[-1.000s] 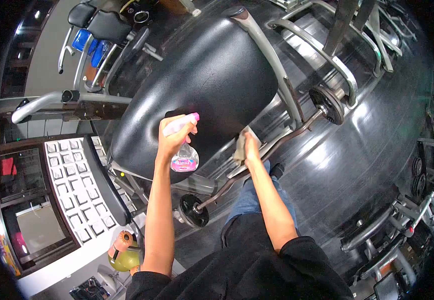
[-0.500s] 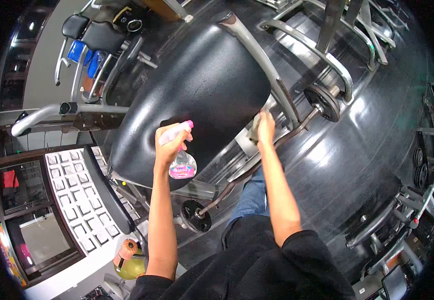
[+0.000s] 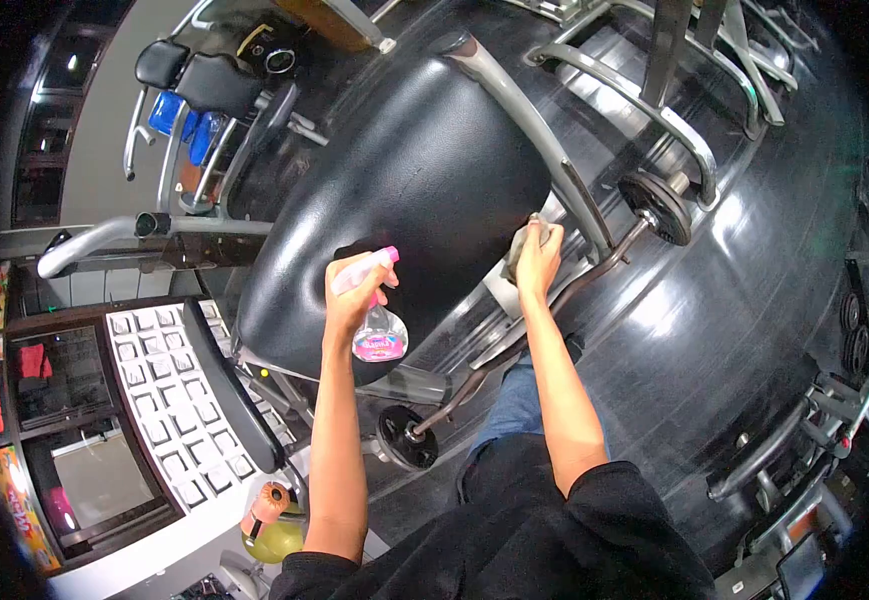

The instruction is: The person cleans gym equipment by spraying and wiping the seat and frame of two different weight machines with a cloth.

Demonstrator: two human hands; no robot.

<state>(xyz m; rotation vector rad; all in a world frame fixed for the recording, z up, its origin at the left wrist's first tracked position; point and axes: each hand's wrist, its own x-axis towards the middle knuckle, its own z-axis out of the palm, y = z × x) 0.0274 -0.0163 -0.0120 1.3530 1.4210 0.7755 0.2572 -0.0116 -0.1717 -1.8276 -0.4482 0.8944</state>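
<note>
My left hand [image 3: 352, 290] is wrapped round the neck of a clear spray bottle [image 3: 381, 338] with a pink nozzle and a pink label. Behind the bottle lies the wide black padded bench [image 3: 434, 150], its surface shiny. In my right hand [image 3: 538, 262] is a greyish cloth [image 3: 516, 256], bunched up at the pad's right edge. A metal frame tube [image 3: 534, 120] runs along the far right side of the pad. Close below my right hand passes a bent barbell [image 3: 566, 292].
Weight plates [image 3: 656, 208] sit at the barbell's right end, with another plate [image 3: 406, 437] at its left end. A metal gym frame [image 3: 644, 90] stands at the upper right. More machines [image 3: 804, 440] are at lower right. A yellow-green ball [image 3: 274, 540] lies lower left.
The view has shifted slightly, so the bench and bottle appear a little further right. Both hands keep their hold; my right hand, blurred before, now shows sharply at the pad's edge.
</note>
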